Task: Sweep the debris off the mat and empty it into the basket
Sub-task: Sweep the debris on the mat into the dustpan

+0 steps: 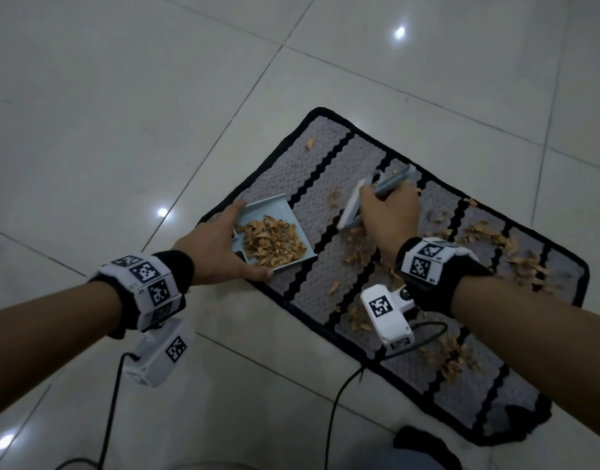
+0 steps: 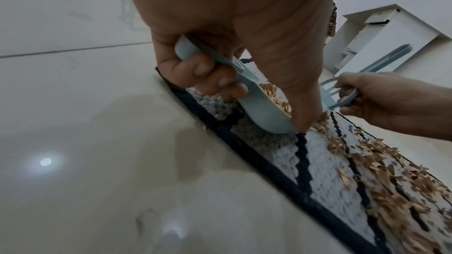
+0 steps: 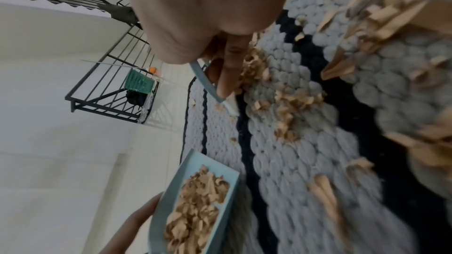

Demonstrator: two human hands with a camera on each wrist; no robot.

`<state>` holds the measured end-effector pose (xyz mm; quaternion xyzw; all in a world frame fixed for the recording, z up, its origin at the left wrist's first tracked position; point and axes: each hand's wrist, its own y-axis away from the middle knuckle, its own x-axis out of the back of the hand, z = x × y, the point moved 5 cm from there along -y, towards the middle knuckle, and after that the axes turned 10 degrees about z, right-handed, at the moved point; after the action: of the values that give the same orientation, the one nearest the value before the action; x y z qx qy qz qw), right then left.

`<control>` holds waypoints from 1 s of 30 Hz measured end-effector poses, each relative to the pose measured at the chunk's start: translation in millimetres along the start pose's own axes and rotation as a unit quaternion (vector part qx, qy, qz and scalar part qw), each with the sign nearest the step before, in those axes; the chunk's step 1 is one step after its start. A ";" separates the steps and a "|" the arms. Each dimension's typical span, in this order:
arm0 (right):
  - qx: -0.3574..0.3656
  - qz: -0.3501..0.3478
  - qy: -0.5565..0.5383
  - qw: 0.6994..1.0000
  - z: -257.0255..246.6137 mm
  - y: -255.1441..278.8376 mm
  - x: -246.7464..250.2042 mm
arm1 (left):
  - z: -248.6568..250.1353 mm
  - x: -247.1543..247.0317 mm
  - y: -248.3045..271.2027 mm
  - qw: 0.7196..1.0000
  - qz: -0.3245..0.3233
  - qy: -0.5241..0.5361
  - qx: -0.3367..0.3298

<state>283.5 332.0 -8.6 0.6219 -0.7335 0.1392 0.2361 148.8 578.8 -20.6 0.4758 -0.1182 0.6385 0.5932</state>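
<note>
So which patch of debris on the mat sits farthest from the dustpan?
The spread at the mat's right end, beyond the right hand with the brush; the dustpan lies at the opposite end, in the left hand.

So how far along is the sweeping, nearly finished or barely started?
Partway. Done: a heap of shavings already sits in the dustpan, which the left hand holds at the mat's edge. In hand: the right hand grips the brush. Left: much debris still litters the mat, and nothing has gone into the green basket yet.
</note>
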 end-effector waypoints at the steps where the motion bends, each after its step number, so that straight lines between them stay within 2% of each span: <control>1: -0.002 -0.007 -0.023 1.000 -7.8 -0.7 -3.8 | 1.4 -1.4 -0.8 1.000 0.001 0.003 -0.001; 8: -0.035 -0.021 -0.132 0.990 -53.3 -36.0 -66.3 | 6.0 -7.8 -4.9 1.000 0.016 0.001 -0.003; 13: -0.086 -0.025 -0.133 0.987 -57.7 -53.0 -93.0 | 6.3 -6.1 -2.7 1.000 0.022 0.018 -0.003; 20: -0.104 0.007 -0.028 0.994 -24.6 -46.0 -62.3 | 9.1 -1.4 1.2 0.999 0.018 0.034 -0.002; 26: -0.122 0.043 -0.105 0.986 -14.6 -22.7 -21.6 | 16.6 -1.6 -2.9 0.999 0.020 0.036 -0.021; 30: -0.126 0.032 -0.151 0.980 -24.0 -28.6 -28.0 | 22.1 -5.2 -6.3 0.999 0.029 0.016 -0.035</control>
<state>318.8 362.3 -5.3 0.5774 -0.7918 -0.0422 0.1946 163.8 561.4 -15.6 0.4407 -0.1443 0.6588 0.5924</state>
